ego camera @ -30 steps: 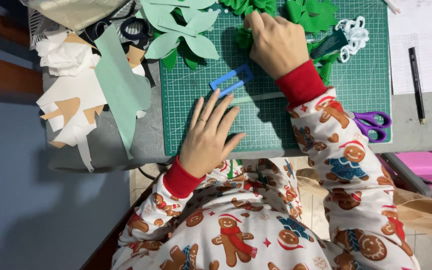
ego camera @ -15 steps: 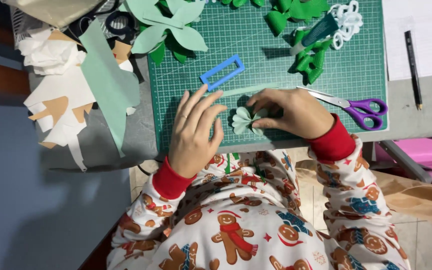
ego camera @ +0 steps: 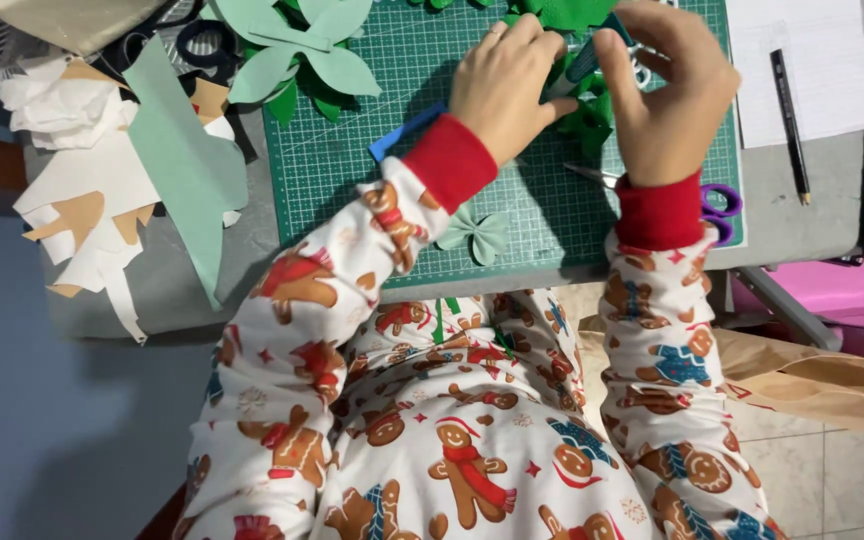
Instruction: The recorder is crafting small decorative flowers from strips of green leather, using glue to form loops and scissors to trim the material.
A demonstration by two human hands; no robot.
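Both my hands are up at the far side of the green cutting mat (ego camera: pixel 352 190). My left hand (ego camera: pixel 504 82) and my right hand (ego camera: pixel 670 88) meet over a pile of dark green paper pieces (ego camera: pixel 588 118), and together they pinch a small dark teal object (ego camera: pixel 586 62) between the fingertips. A pale green folded paper flower (ego camera: pixel 474 233) lies alone on the mat near its front edge, below my left sleeve. A blue rectangular frame (ego camera: pixel 404 134) shows partly from under my left wrist.
Purple-handled scissors (ego camera: pixel 717 205) lie under my right wrist. Pale green paper leaves (ego camera: pixel 297 50) and black scissors (ego camera: pixel 202 42) sit at the back left. White and tan paper scraps (ego camera: pixel 82 215) cover the table's left. White paper with a black pen (ego camera: pixel 787 110) lies right.
Both hands have left the pale green flower near the mat's front and moved up to the dark green pieces at the back. The flower now lies free.
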